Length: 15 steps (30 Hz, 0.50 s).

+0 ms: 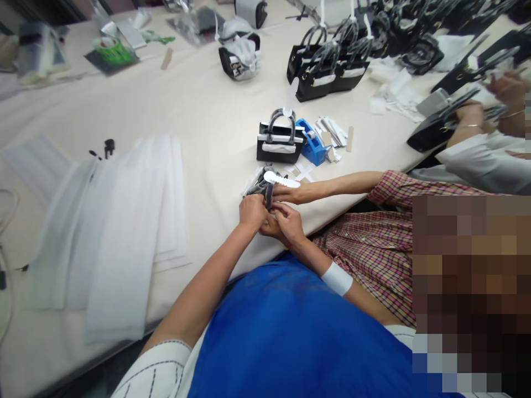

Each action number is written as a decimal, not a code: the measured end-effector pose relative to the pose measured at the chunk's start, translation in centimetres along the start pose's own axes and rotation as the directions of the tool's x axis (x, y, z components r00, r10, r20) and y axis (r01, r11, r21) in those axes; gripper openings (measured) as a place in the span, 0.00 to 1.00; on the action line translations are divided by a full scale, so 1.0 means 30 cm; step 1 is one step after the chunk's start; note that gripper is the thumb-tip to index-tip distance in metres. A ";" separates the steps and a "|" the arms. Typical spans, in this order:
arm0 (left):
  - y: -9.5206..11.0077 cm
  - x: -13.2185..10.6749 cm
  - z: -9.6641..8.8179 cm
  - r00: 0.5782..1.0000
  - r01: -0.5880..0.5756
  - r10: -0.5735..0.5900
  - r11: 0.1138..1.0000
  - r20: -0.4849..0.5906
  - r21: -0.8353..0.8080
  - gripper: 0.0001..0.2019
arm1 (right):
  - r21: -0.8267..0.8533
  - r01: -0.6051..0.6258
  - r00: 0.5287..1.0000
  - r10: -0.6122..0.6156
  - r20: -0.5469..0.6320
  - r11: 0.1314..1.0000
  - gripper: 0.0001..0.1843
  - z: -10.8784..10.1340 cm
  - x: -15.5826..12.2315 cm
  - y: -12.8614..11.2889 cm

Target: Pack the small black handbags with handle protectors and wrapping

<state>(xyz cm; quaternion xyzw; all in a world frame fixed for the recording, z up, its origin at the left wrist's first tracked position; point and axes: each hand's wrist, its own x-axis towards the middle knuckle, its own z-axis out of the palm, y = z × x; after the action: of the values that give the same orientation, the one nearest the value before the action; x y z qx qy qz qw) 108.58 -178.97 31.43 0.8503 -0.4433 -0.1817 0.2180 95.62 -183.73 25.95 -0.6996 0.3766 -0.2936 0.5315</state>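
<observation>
My left hand is closed at the near edge of a small black handbag, whose handles look wrapped in clear plastic. Just right of it, my right hand has its fingers pinched together close to the bag; what they hold is hidden. A co-worker in a plaid shirt reaches in, one hand lying against the bag beside a white tag. Their other hand sits between my two hands, partly covered. Most of the bag's body is hidden by all these hands.
Beyond stands a black handbag next to a blue tape dispenser and paper strips. White sheets lie at left. Several more handbags stand at the back. Another person's hand is at far right with a bag.
</observation>
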 end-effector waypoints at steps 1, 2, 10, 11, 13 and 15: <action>-0.006 0.005 -0.003 1.000 -0.001 0.001 1.000 0.005 -0.004 0.11 | 0.054 -0.022 1.000 0.022 0.000 0.998 0.15 -0.002 0.004 0.005; -0.015 0.012 -0.005 1.000 -0.005 0.005 1.000 0.012 -0.012 0.11 | 0.097 -0.049 0.999 0.049 -0.001 0.994 0.15 -0.004 0.010 0.011; -0.084 0.023 -0.017 0.986 -0.107 0.125 0.982 0.114 -0.154 0.10 | 0.315 -0.278 0.957 0.291 0.007 0.907 0.13 -0.061 0.087 0.028; -0.078 0.025 -0.017 0.987 -0.109 0.127 0.981 0.103 -0.160 0.11 | 0.331 -0.283 0.951 0.307 -0.021 0.900 0.12 -0.085 0.106 0.025; -0.056 0.038 -0.010 0.992 -0.098 0.110 0.979 0.062 -0.177 0.13 | 0.371 -0.281 0.939 0.333 -0.084 0.885 0.12 -0.143 0.152 0.017; -0.032 0.063 0.009 0.996 -0.079 0.086 0.972 0.025 -0.220 0.15 | 0.371 -0.240 0.939 0.312 -0.146 0.897 0.12 -0.198 0.203 0.008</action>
<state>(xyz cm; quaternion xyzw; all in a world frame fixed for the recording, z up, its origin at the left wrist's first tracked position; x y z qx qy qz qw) 110.11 -180.11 30.48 0.7986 -0.4593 -0.2347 0.3101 94.05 -191.99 27.33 -0.5003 0.4666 -0.3460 0.6421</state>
